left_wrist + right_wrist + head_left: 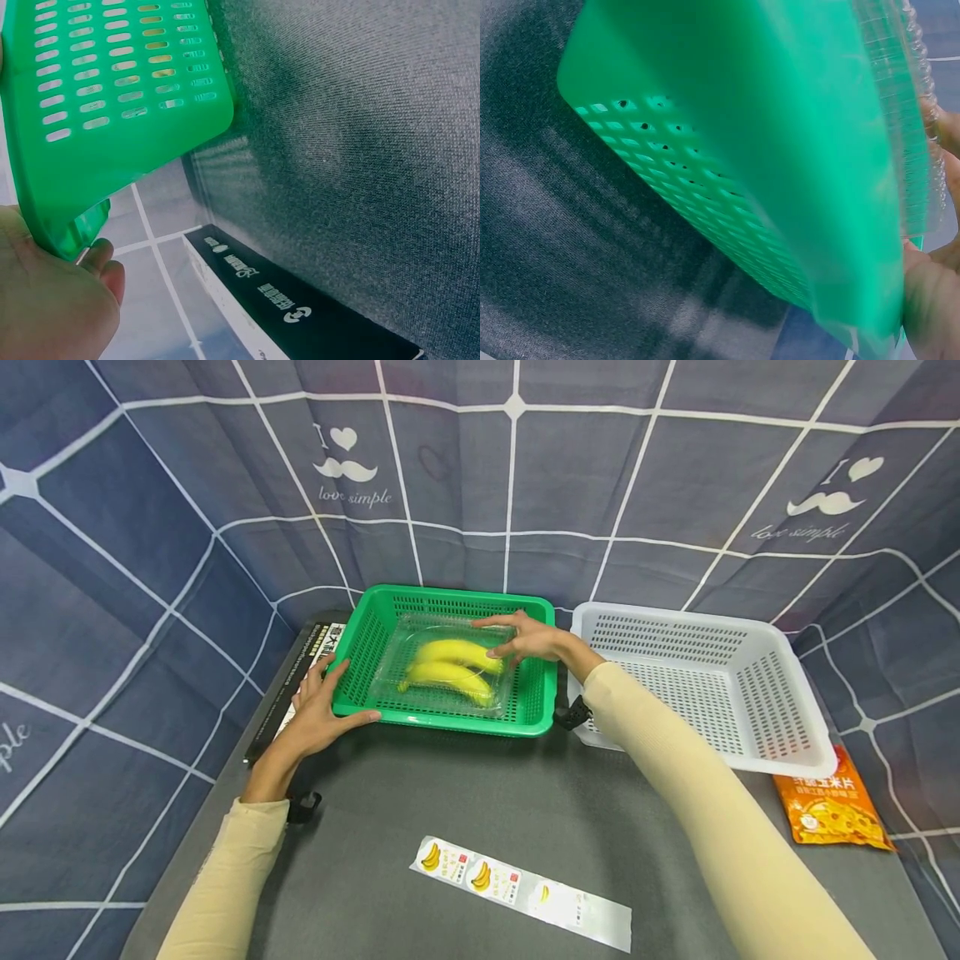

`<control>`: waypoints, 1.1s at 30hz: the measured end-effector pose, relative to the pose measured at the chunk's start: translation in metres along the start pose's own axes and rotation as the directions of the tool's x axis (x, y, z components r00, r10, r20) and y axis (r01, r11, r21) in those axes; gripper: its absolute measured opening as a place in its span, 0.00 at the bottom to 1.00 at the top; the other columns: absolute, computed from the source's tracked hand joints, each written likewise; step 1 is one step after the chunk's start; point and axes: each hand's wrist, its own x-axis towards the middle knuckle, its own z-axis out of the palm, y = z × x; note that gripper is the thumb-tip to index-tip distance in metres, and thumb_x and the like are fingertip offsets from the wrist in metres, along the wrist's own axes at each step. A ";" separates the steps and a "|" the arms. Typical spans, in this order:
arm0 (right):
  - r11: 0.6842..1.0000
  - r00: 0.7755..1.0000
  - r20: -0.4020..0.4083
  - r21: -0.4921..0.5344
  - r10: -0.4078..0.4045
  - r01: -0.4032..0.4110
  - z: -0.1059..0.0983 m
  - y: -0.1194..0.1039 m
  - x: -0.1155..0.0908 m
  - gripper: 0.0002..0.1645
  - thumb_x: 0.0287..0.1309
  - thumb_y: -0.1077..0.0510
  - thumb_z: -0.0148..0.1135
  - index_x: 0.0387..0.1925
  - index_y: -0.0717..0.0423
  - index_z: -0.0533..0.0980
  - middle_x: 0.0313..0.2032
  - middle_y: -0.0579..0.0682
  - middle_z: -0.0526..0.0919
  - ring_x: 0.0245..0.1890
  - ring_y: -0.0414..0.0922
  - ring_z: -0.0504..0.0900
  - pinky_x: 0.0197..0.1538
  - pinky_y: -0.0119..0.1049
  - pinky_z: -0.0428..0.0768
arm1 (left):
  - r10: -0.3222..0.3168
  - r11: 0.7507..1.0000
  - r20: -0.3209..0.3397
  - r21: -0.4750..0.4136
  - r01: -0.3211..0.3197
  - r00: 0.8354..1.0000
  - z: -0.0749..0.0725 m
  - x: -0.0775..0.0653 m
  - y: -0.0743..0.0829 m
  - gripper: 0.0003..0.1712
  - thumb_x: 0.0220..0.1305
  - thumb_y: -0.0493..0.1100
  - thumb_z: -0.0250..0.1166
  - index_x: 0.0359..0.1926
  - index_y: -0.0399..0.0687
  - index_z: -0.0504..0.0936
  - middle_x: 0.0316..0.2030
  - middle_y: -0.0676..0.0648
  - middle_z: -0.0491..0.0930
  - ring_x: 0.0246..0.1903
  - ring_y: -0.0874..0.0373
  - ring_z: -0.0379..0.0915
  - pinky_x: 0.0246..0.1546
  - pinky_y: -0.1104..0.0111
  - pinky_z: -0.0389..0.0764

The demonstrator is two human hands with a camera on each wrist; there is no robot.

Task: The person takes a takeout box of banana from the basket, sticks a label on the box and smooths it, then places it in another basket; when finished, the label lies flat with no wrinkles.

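In the head view a clear plastic clamshell box [386,681] with bananas [450,681] inside lies in the green basket [442,720]. My right hand [528,639] grips the box by its right side, thumb and fingers bent at the edge. Seen from the right wrist, the box's ridged edge [922,67] stands above the basket's rim, with fingertips against it. At the basket's front left corner is my left hand [318,706], its fingers spread along the left side and its thumb stretched by the front rim. Part of this hand [56,307] shows at the rim from the left wrist.
A white basket [780,693] stands right of the green one, with an orange snack bag [836,802] beside it. A black box [281,710] lies left of the green basket. Nearer the front, a strip of banana stickers [517,893] lies on the dark grey table [360,877].
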 end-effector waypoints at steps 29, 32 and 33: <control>0.979 0.975 -0.097 -0.057 -0.200 0.195 -0.016 -0.011 -0.161 0.39 0.62 0.59 0.64 0.73 0.43 0.62 0.71 0.53 0.53 0.69 0.57 0.63 0.48 0.49 0.82 | 0.000 1.000 0.022 0.013 -0.001 1.000 0.000 -0.002 0.005 0.60 0.56 0.59 0.71 0.77 0.41 0.46 0.77 0.40 0.32 0.73 0.31 0.29 0.60 0.29 0.38; 0.974 0.972 -0.102 -0.100 -0.213 0.203 -0.007 -0.007 -0.180 0.39 0.62 0.58 0.64 0.73 0.42 0.62 0.71 0.54 0.53 0.69 0.57 0.64 0.52 0.50 0.81 | 0.001 1.000 0.025 0.008 -0.001 1.000 0.000 -0.003 0.004 0.61 0.56 0.60 0.71 0.77 0.42 0.45 0.77 0.41 0.31 0.73 0.31 0.27 0.60 0.28 0.35; 0.971 0.970 -0.104 -0.120 -0.219 0.206 -0.003 -0.005 -0.186 0.39 0.62 0.58 0.64 0.72 0.42 0.62 0.71 0.54 0.53 0.69 0.58 0.64 0.54 0.52 0.80 | 0.001 1.000 0.026 0.006 -0.001 1.000 -0.001 -0.003 0.004 0.61 0.56 0.60 0.71 0.78 0.43 0.45 0.77 0.41 0.30 0.73 0.31 0.26 0.60 0.27 0.35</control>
